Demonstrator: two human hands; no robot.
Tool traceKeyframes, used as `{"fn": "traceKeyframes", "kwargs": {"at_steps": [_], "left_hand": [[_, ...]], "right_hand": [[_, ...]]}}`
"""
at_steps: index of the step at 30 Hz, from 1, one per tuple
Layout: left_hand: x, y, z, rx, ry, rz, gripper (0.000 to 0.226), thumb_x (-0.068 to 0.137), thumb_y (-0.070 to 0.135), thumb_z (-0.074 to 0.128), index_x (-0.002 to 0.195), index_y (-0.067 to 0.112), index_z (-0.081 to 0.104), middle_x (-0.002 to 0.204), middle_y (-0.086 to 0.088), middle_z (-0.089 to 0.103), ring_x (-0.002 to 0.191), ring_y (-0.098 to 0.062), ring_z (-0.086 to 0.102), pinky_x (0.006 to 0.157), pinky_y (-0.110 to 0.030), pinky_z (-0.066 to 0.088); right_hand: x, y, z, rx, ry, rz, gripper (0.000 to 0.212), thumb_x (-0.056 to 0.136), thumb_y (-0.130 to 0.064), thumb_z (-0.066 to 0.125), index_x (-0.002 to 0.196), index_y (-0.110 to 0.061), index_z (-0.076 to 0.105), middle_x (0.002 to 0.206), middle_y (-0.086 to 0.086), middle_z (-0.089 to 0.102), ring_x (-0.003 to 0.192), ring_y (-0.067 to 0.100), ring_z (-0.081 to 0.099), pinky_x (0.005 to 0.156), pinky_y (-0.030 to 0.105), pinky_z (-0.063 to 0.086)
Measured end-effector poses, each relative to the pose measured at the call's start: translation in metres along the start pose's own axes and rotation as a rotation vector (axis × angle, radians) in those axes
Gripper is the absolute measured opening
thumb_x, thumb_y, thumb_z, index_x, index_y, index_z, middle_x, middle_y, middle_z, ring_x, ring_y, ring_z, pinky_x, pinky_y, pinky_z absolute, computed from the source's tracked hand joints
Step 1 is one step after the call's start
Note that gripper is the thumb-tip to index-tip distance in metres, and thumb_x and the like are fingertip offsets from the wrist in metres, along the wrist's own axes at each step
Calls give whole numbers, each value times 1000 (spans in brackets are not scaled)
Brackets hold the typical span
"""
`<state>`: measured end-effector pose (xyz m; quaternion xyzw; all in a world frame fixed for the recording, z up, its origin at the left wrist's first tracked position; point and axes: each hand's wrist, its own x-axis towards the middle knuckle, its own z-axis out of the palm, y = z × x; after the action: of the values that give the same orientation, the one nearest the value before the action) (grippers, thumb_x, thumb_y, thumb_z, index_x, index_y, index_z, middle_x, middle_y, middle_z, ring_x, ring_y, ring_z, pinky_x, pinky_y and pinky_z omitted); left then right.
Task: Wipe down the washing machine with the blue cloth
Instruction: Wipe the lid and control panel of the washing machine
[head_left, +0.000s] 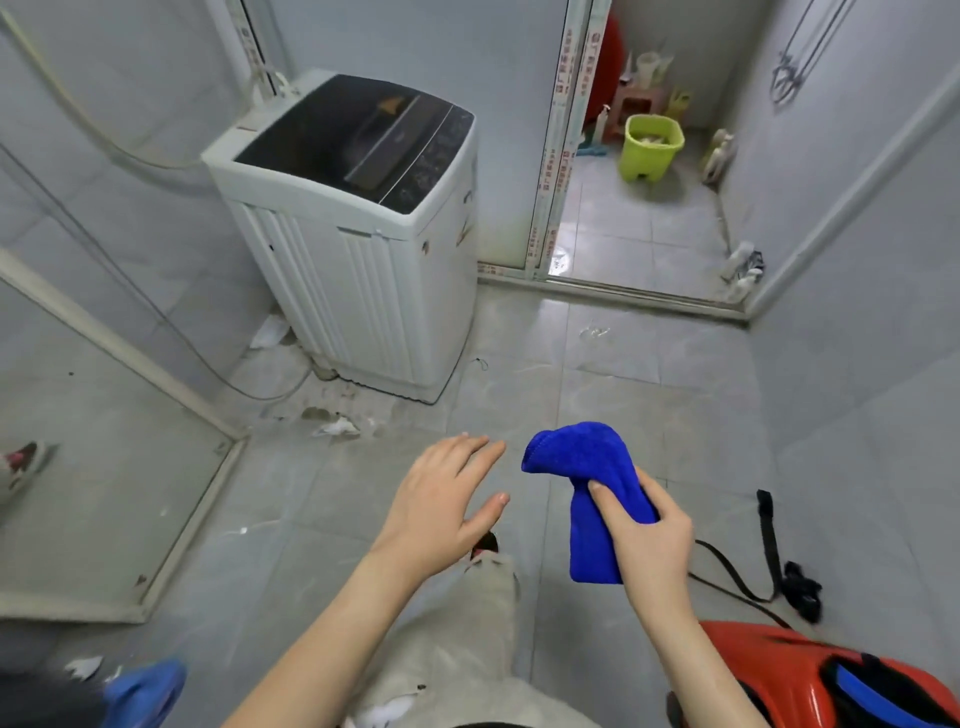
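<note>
While the right hand (647, 540) pinches the blue cloth (582, 483) mid-fold, left hand (441, 499) spread, holding nothing, the washing machine (358, 218) stands well apart. Cloth looks soft, light, floppy; bunch it in the palm.

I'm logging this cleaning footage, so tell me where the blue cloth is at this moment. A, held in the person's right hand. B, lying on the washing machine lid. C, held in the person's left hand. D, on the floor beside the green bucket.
A: the right hand grips the blue cloth around its middle, well short of the washing machine, while the left hand is spread open and holds nothing.
</note>
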<state>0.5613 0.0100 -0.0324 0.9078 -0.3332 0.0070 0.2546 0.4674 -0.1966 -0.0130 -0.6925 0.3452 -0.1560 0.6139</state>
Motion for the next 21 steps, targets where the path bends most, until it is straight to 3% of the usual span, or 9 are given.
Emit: {"fn": "traceKeyframes", "kwargs": {"at_steps": [9, 16, 21], "left_hand": [[242, -97, -39, 34, 48, -61, 53, 96, 49, 42, 139, 20, 52, 136, 3, 56, 131, -21, 48, 106, -37, 41], [377, -155, -28, 25, 139, -192, 51, 98, 48, 42, 139, 20, 51, 135, 5, 55, 128, -15, 48, 106, -33, 40], [461, -190, -4, 46, 203, -361, 51, 97, 48, 43, 140, 21, 51, 135, 6, 55, 128, -14, 47, 108, -36, 39]], "right_hand": [[223, -101, 98, 10, -40, -54, 20, 81, -19, 78, 99, -28, 72, 87, -13, 73, 81, 9, 68, 72, 29, 54], [385, -143, 162, -27, -181, -109, 24, 82, -15, 76, 101, -29, 71, 88, -19, 72, 80, -1, 66, 63, 13, 50], [512, -162, 214, -135, -332, -144, 26, 82, -17, 77, 99, -35, 69, 86, -14, 72, 81, 11, 67, 67, 24, 51]]}}
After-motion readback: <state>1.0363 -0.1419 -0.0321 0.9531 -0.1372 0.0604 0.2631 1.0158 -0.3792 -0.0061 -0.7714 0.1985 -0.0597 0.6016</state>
